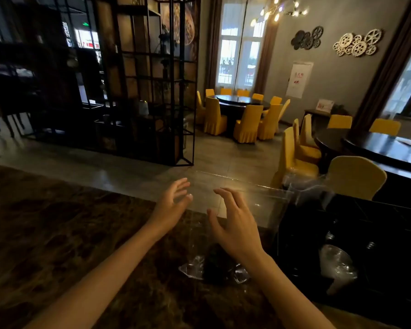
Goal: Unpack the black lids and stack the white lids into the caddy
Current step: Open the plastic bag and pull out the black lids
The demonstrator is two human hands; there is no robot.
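Both hands hover above the dark marbled worktop (pixel 57 233) with fingers spread, holding nothing: the left hand (pixel 172 205) and the right hand (pixel 235 224) face each other with a gap between them. Under the right wrist lies one dark bundle in crinkled clear wrap (pixel 214 269), seemingly the black lids. A clear caddy (pixel 259 205) stands just beyond the hands. The wall poster (pixel 299 79) carries red marks, unreadable. One clear bag (pixel 337 267) sits at right.
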